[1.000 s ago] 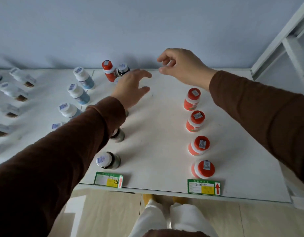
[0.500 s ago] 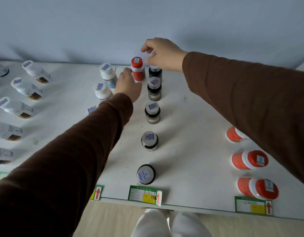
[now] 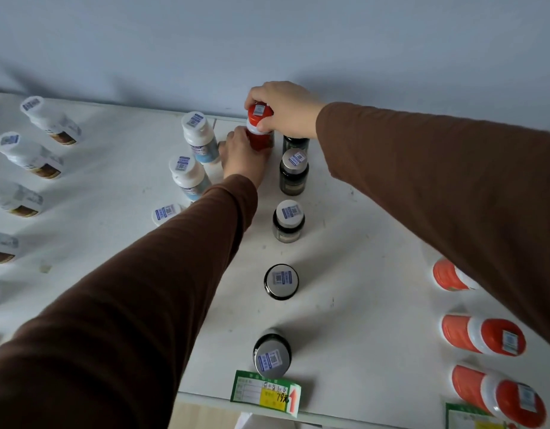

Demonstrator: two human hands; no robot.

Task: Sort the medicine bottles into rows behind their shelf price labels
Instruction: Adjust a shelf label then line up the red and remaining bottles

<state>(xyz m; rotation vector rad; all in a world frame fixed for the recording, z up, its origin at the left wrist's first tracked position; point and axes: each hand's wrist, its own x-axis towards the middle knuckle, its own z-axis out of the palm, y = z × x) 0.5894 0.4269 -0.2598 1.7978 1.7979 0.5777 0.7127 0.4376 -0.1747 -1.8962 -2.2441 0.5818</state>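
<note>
White shelf (image 3: 375, 274) against pale blue wall (image 3: 298, 41); far centre, upright red-capped orange bottle (image 3: 260, 125), right hand (image 3: 286, 108) fingers gripping cap, left hand (image 3: 244, 157) fingers wrapping body.

Both arms, in brown sleeves, reach from the lower corners toward the upper middle of the frame. The right hand (image 3: 286, 108) sits highest, knuckles up, its fingers curled down around the cap of an upright red bottle (image 3: 260, 125). The left hand (image 3: 244, 157) lies just below and left of it, back of the hand upward, fingers extended against the bottle's lower body; whether they wrap it or merely press is hard to tell, since the fingertips are hidden. The left forearm fills the lower left
</note>
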